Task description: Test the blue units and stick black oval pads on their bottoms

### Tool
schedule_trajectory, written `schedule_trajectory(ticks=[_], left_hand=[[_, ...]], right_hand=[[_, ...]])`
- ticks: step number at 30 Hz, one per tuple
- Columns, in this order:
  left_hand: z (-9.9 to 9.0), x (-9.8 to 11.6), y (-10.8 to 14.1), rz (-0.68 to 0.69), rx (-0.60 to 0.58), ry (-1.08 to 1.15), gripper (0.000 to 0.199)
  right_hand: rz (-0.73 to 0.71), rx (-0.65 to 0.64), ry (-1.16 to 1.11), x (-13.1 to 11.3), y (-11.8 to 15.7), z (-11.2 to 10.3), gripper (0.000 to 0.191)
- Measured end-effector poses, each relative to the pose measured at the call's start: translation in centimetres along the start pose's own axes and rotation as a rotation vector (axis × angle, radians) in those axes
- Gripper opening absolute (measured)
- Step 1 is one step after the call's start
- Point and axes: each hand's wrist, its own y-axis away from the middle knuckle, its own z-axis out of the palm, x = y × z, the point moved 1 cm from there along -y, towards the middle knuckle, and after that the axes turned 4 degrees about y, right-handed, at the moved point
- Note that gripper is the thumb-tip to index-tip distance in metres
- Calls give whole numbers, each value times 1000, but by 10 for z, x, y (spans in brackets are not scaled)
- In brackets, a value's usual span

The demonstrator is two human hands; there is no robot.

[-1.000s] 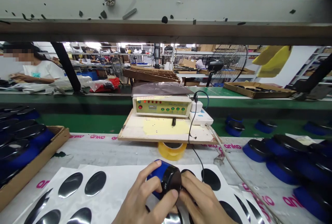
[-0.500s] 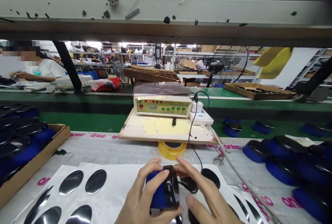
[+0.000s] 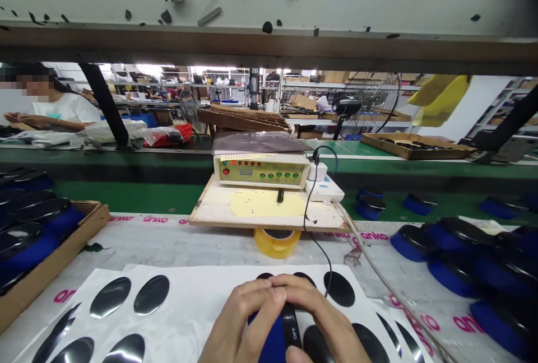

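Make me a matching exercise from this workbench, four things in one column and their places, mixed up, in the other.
Things:
1. Control box
2. Blue-and-black device
3. Yellow tape roll
4. Shallow cardboard tray

Places:
A. Between the left hand and the right hand
B. Toward the right, on the far green surface
C. On top of the wooden board
D. At the wooden board's near edge, lower than its top

Right pairs: 1-C, 2-A, 3-D, 4-B
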Motion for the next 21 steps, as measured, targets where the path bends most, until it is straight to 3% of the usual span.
schedule_trajectory(ticks=[6,15,21], left_hand=[[3,-4,2,92,29,6,44],[0,-3,6,71,2,28,43],[-4,-2,4,72,-79,13,31]], right_hand=[[-9,14,18,-3,2,0,38],[-46,21,28,1,0,0,40],[-8,4,42,0,1,1,37]])
